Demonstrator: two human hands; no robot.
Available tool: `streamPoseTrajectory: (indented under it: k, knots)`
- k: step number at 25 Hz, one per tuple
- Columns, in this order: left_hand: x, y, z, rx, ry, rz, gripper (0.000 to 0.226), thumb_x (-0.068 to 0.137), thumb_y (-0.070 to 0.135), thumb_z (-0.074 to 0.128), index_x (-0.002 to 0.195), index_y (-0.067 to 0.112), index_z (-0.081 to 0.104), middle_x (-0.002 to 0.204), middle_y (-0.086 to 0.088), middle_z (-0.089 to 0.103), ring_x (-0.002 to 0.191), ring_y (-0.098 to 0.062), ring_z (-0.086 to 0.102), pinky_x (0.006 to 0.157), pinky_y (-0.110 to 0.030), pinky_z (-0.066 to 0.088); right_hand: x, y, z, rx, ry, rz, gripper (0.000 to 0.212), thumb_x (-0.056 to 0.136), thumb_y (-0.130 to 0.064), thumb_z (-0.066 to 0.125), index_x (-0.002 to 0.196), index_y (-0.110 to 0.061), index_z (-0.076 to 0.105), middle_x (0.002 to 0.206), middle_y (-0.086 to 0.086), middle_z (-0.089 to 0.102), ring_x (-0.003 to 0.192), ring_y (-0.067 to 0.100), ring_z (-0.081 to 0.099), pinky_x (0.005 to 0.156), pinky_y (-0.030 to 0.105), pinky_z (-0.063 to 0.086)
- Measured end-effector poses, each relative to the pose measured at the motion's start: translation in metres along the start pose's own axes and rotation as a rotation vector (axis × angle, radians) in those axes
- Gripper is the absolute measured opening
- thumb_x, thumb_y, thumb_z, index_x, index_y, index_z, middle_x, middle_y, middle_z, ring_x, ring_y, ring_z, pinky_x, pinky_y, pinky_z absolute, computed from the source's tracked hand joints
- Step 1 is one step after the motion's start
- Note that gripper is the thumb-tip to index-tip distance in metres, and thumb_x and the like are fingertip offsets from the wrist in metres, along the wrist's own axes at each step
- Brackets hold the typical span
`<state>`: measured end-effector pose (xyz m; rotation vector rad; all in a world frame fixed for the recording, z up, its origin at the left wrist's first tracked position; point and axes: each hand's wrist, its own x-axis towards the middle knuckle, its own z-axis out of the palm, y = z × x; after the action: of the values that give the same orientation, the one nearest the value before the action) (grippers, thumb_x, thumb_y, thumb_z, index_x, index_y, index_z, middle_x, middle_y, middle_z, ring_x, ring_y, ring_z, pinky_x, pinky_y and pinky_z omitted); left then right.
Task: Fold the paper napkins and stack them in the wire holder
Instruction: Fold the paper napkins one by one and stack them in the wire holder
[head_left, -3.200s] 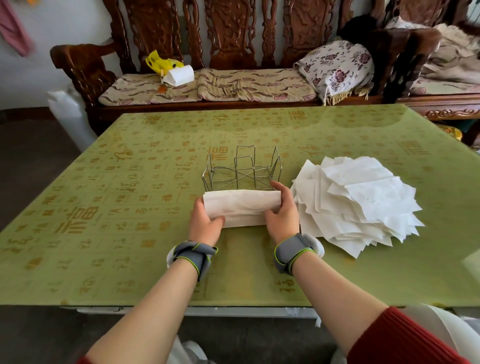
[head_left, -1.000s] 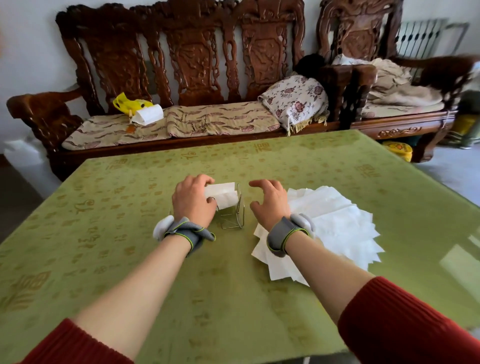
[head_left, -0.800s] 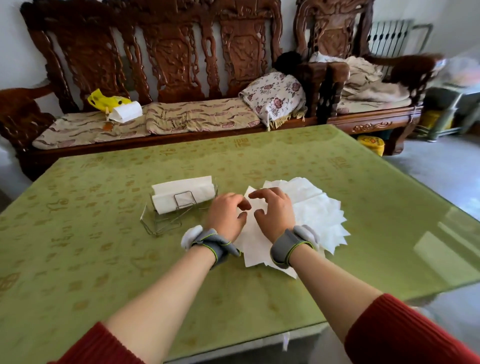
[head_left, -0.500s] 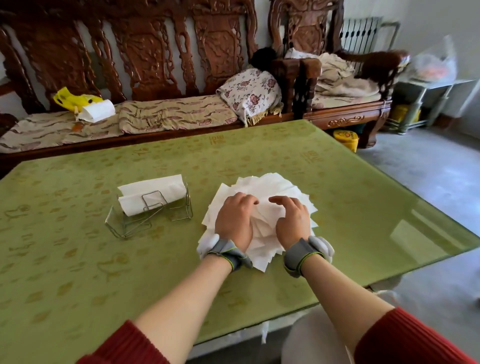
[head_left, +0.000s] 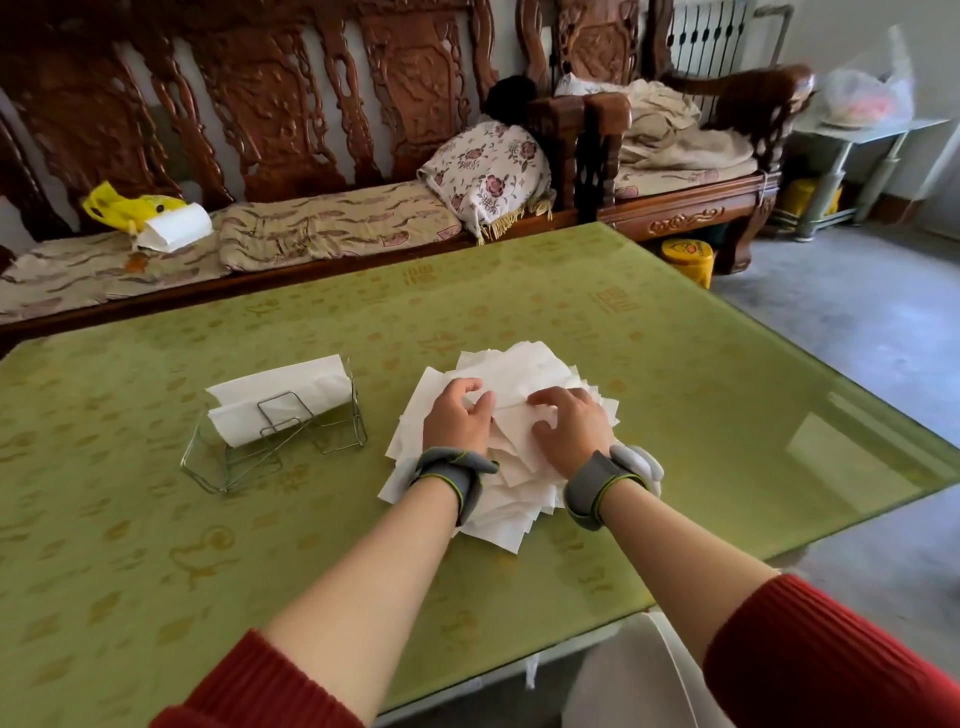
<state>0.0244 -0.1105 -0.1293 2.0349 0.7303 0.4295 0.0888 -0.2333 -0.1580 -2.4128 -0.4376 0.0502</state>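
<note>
At the near right of the glossy green table (head_left: 675, 395), the left grip (head_left: 457, 415) and right grip (head_left: 569, 423) have left the thin silver wire holder (head_left: 272, 434). It now keeps one soft folded white napkin (head_left: 280, 387). Their bent fingers rest on the fanned pile of limp white paper napkins (head_left: 524, 364); pinching or not, I cannot tell. The next fold is starting.

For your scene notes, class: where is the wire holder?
Head view: the wire holder stands on the green table, left of the napkin pile, a folded napkin inside.
</note>
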Motion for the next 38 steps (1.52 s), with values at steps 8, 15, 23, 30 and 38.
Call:
streamPoseTrajectory:
  k: [8,15,23,30,38]
  knots:
    - [-0.016,0.008,-0.039,-0.241,0.108,-0.016,0.020,0.074,0.017,0.073,0.059,0.013,0.059,0.059,0.003,0.066,0.061,-0.011,0.066,0.062,-0.022,0.049,-0.011,-0.018,0.003,0.256,0.255,-0.074,0.035,0.084,-0.015,0.058,0.116,-0.029,0.059,0.124,0.001,0.051,0.110,0.025,0.051,0.090,0.032,0.043]
    - [-0.028,-0.016,-0.096,-0.341,0.074,-0.006,0.021,0.084,-0.005,0.056,0.074,0.012,0.052,0.079,-0.014,0.064,0.064,-0.013,0.069,0.057,-0.027,0.047,-0.021,-0.054,0.005,0.108,0.144,0.057,0.053,0.085,-0.021,0.057,0.135,-0.028,0.040,0.137,0.005,0.044,0.120,0.032,0.042,0.093,0.034,0.035]
    - [-0.023,-0.005,-0.037,-0.329,-0.187,-0.180,0.028,0.085,-0.002,0.049,0.093,0.019,0.066,0.091,-0.010,0.071,0.075,-0.019,0.061,0.051,-0.022,0.039,-0.036,-0.052,0.011,0.204,0.056,-0.091,0.055,0.080,0.001,0.046,0.128,-0.024,0.047,0.125,0.007,0.052,0.107,0.025,0.055,0.090,0.034,0.046]
    - [-0.021,0.000,-0.022,-0.207,-0.064,-0.060,0.020,0.085,0.006,0.058,0.099,0.015,0.070,0.099,-0.003,0.071,0.090,-0.016,0.063,0.088,-0.029,0.050,-0.033,-0.047,0.012,0.276,0.034,-0.096,0.052,0.082,0.004,0.044,0.123,-0.027,0.053,0.129,0.002,0.045,0.091,0.016,0.061,0.080,0.029,0.050]
    - [-0.028,0.016,-0.005,-0.173,0.011,-0.018,0.023,0.077,0.007,0.070,0.096,0.017,0.062,0.099,0.003,0.062,0.086,-0.014,0.061,0.075,-0.023,0.045,-0.041,-0.043,0.007,0.380,0.072,-0.134,0.058,0.077,0.010,0.047,0.126,-0.021,0.053,0.126,0.005,0.048,0.085,0.011,0.056,0.083,0.028,0.051]
